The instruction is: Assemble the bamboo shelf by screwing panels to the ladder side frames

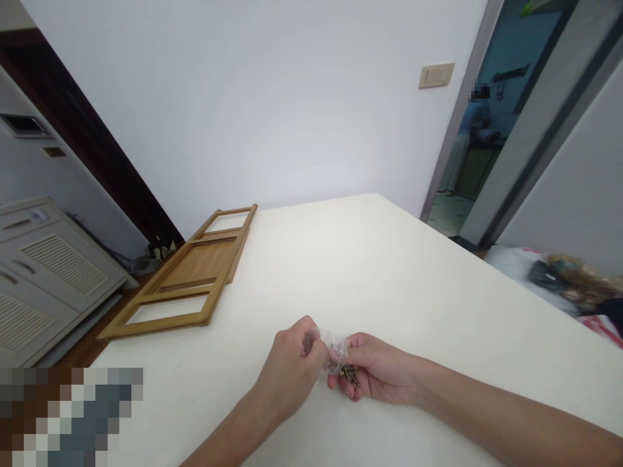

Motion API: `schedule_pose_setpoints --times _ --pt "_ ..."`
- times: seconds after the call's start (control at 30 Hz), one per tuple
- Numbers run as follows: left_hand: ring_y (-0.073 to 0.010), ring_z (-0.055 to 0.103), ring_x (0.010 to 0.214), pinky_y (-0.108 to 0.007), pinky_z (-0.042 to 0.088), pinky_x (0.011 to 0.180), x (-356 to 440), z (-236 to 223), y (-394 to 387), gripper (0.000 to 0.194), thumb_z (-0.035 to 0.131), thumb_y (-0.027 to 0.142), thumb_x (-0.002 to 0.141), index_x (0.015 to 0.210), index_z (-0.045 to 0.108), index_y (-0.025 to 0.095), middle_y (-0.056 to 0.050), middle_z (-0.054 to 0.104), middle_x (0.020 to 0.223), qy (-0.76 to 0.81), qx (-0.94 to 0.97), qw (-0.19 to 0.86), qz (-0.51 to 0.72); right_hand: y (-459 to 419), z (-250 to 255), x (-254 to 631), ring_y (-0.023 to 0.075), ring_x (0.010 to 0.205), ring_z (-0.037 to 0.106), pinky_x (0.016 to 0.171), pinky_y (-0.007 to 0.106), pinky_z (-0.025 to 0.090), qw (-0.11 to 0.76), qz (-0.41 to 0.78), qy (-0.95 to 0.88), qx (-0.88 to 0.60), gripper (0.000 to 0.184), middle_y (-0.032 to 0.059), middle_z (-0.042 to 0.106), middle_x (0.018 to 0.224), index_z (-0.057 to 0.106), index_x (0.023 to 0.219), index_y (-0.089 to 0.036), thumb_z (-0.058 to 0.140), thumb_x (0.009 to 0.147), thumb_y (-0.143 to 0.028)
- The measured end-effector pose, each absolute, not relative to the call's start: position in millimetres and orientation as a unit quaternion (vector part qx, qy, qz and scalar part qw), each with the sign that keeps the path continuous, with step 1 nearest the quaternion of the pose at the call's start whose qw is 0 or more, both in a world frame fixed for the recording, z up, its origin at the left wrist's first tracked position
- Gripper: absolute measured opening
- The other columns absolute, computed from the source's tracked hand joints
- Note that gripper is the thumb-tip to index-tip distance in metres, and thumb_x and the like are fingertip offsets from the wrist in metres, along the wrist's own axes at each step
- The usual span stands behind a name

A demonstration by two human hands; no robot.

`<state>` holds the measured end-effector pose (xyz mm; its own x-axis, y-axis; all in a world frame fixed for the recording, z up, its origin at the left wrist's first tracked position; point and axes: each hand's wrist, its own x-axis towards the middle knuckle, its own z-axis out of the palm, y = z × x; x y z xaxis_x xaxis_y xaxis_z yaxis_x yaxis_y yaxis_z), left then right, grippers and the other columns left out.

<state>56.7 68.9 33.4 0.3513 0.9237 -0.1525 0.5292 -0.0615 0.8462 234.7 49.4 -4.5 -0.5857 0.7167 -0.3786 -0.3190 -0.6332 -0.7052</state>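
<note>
My left hand [298, 363] is closed, pinching one side of a small clear plastic bag [335, 349]. On the bag's other side my right hand [377, 368] is closed too, thumb against the plastic. Several brass-coloured screws [348, 374] lie over the curled fingers of my right hand, below the bag. Whether some of them are still inside the plastic I cannot tell. Both hands are above the near part of the white table [311, 272].
Wooden frame panels [199, 259] lie stacked along the table's left edge. A white wall with a switch plate [437, 76] rises behind. A louvred cabinet [58, 266] stands at left. Through the doorway at right a person [479, 117] is seen. Bags [559, 279] lie beyond the right edge.
</note>
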Motion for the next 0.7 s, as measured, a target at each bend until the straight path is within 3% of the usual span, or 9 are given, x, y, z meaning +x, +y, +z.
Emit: schedule_pose_setpoints --times 0.17,0.33,0.43,0.57,0.7 --pt "-0.0093 0.044 0.046 -0.021 0.028 0.043 56 30 71 0.010 0.046 0.022 0.077 0.067 0.044 0.022 0.007 0.045 0.054 0.519 0.689 0.448 0.234 51 -2 236 0.0059 0.045 0.056 0.042 0.016 0.040 0.286 0.833 -0.312 -0.356 0.020 0.0049 0.071 0.065 0.067 0.074 -0.010 0.077 0.075 -0.027" --pt "-0.0105 0.047 0.042 -0.020 0.034 0.038 54 25 78 0.007 0.045 0.023 0.075 0.068 0.045 0.023 0.007 0.048 0.052 0.520 0.656 0.488 0.247 53 -1 237 0.0058 0.043 0.054 0.042 0.016 0.040 0.279 0.833 -0.295 -0.376 0.010 0.0060 0.071 0.065 0.068 0.077 -0.008 0.068 0.075 -0.018" --pt "-0.0103 0.048 0.039 -0.020 0.035 0.037 53 27 80 0.007 0.046 0.023 0.074 0.067 0.045 0.022 0.007 0.049 0.049 0.516 0.638 0.513 0.252 54 -1 238 0.0046 0.039 0.047 0.038 0.016 0.033 0.293 0.834 -0.287 -0.368 0.005 0.0052 0.069 0.061 0.066 0.073 -0.009 0.064 0.071 -0.014" --pt "-0.0091 0.047 0.038 -0.018 0.034 0.036 52 25 86 0.008 0.049 0.024 0.072 0.065 0.046 0.021 0.007 0.050 0.048 0.507 0.604 0.547 0.280 56 1 242 0.0036 0.036 0.041 0.036 0.017 0.027 0.299 0.822 -0.285 -0.391 0.006 0.0034 0.066 0.058 0.067 0.073 -0.009 0.064 0.070 -0.014" --pt "-0.0095 0.046 0.038 -0.020 0.035 0.036 50 17 93 0.012 0.052 0.027 0.071 0.063 0.045 0.021 0.007 0.048 0.047 0.504 0.561 0.578 0.311 61 2 249 0.0034 0.039 0.042 0.037 0.017 0.027 0.305 0.806 -0.298 -0.410 0.018 0.0037 0.067 0.064 0.070 0.088 -0.008 0.066 0.072 -0.014"
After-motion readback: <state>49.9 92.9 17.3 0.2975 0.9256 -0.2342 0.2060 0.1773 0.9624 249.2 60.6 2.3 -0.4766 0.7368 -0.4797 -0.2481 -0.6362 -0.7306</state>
